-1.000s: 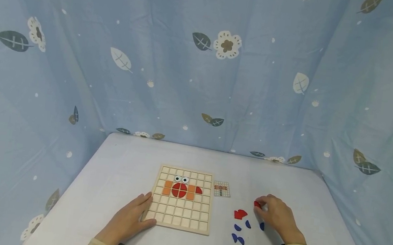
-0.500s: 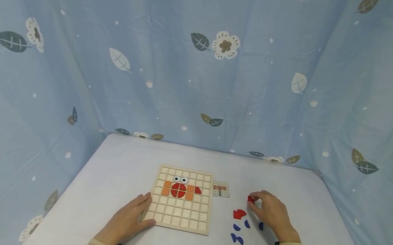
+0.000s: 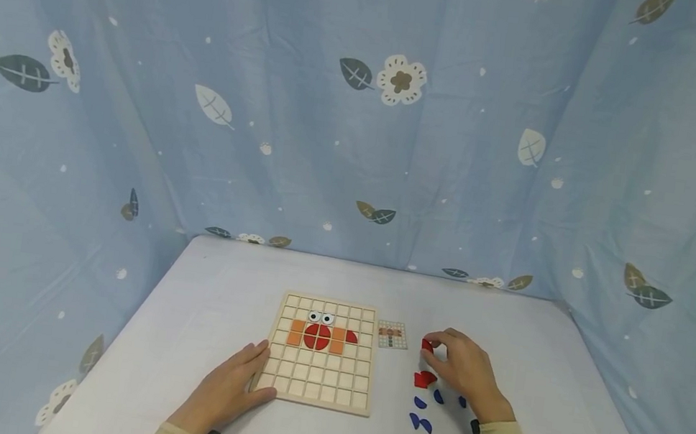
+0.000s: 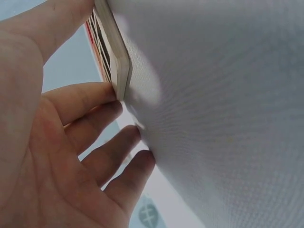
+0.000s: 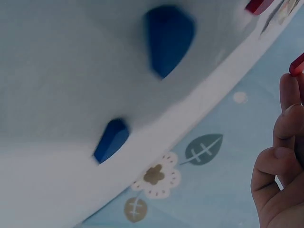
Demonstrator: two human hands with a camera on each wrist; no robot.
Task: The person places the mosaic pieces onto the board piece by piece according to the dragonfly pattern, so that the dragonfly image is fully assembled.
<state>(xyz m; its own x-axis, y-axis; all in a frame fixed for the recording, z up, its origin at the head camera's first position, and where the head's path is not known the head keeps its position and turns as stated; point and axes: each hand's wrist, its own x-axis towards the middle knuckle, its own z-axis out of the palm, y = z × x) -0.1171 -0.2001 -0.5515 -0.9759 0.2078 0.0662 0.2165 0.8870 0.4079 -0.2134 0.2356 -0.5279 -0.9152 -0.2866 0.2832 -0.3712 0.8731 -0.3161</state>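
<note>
My left hand [image 3: 227, 387] rests against the lower left corner of the wooden grid board [image 3: 320, 402], its thumb on the near edge; in the left wrist view the fingers [image 4: 102, 97] touch the board's edge [image 4: 122, 71]. On the board lie a red circle of quarter pieces [image 3: 316, 337], orange pieces [image 3: 296, 333], two eye pieces [image 3: 320, 318] and one red quarter [image 3: 352, 337]. My right hand [image 3: 466, 369] pinches a red piece [image 3: 427, 345] between thumb and fingertips, above the table to the right of the pattern card [image 3: 393, 335]. The right wrist view shows that red piece [image 5: 297, 65] at its edge.
Red pieces [image 3: 424, 379] lie on the white table [image 3: 235, 290] below the right hand. Several blue pieces [image 3: 420, 402] are scattered nearer the front, one [image 3: 462, 402] beside the right wrist. A patterned blue cloth [image 3: 302, 168] stands around the table's back and sides.
The right hand has moved left with the red piece, from the right of the loose red pieces to just right of the card. The left hand and the board have stayed in place.
</note>
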